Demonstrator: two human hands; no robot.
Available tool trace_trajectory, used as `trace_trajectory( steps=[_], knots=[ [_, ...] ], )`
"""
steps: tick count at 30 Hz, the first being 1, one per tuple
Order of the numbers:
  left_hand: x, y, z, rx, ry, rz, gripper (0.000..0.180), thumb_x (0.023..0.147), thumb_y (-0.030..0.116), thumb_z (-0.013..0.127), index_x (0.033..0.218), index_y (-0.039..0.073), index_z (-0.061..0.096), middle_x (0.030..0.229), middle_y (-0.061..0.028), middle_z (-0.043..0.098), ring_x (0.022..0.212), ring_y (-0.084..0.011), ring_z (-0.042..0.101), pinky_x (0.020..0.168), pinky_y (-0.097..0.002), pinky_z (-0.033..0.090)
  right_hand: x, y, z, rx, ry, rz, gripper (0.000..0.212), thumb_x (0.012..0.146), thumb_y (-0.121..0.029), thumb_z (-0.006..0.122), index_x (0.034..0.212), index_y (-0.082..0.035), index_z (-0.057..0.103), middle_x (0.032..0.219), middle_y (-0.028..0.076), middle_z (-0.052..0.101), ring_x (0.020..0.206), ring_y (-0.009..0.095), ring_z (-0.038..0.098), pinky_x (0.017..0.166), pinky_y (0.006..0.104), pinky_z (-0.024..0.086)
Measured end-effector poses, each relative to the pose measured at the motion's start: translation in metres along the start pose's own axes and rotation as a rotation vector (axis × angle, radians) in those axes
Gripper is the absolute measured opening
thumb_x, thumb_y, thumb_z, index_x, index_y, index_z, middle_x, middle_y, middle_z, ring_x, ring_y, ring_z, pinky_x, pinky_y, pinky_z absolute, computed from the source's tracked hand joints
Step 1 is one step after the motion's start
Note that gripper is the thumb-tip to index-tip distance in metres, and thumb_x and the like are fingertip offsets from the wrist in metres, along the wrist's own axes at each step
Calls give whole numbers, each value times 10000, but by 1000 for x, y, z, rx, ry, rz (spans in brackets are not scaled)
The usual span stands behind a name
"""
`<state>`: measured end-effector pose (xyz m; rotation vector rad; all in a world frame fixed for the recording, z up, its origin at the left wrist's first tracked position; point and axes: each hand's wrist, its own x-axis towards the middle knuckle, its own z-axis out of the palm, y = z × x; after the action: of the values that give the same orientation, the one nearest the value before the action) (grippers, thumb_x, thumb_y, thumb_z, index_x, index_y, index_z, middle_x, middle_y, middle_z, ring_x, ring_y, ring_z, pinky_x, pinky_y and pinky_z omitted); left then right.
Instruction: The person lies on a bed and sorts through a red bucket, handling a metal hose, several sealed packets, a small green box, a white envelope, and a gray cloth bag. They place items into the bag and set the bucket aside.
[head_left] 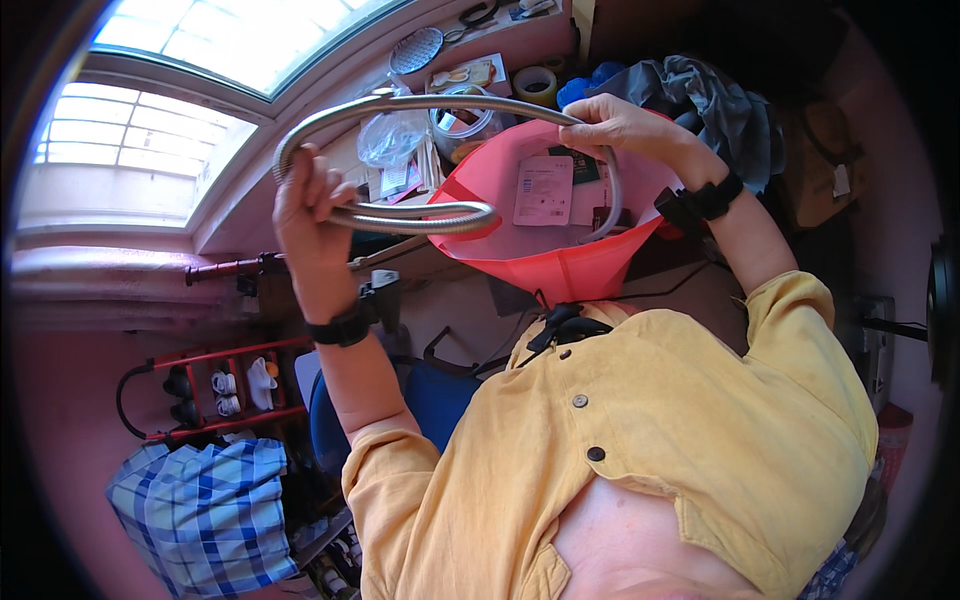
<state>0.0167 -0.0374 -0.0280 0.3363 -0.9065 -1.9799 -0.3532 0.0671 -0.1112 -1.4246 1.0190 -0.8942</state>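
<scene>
On my feed, the left hand (pixel 312 200) curls its fingers around the silver corrugated hose (pixel 440 101); the right hand (pixel 625 128) pinches it, one end dipping into the pink bag (pixel 530 271) beside a white printed packet (pixel 543 190), its print too small to read.

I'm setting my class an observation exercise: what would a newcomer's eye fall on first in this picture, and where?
Probably the silvery ribbed flexible hose, held in the person's left grip and right grip, arching across the upper middle. Next might come the open pinkish-red bag, upper centre, and the yellow buttoned shirt, lower centre to right. A blue checked cloth stands out at lower left.
</scene>
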Motion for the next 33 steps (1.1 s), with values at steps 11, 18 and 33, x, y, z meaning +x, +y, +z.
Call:
trace_trajectory(
  steps=[11,18,33],
  knots=[
    [-25,12,5,40,68,-8,264,1041,279,461,889,66,493,573,41,301,454,-43,271,475,-208,282,-3,-2,-4,375,151,-104,336,1022,-375,493,1000,-55,594,648,-45,467,549,29,429,534,170,361],
    [-13,-86,49,197,52,-311,332,1031,385,457,971,67,530,711,-13,506,576,-85,472,518,-254,430,22,-58,36,130,5,-261,303,1031,-337,492,1036,-47,578,677,-33,486,555,22,457,515,191,385],
    [-11,-93,58,-279,-203,-93,317,1041,261,432,1235,30,529,972,-118,633,1012,-282,629,990,-449,472,-4,-54,109,-577,253,-252,437,890,-418,643,1116,-44,629,925,160,664,918,342,655,783,412,509]
  ],
)
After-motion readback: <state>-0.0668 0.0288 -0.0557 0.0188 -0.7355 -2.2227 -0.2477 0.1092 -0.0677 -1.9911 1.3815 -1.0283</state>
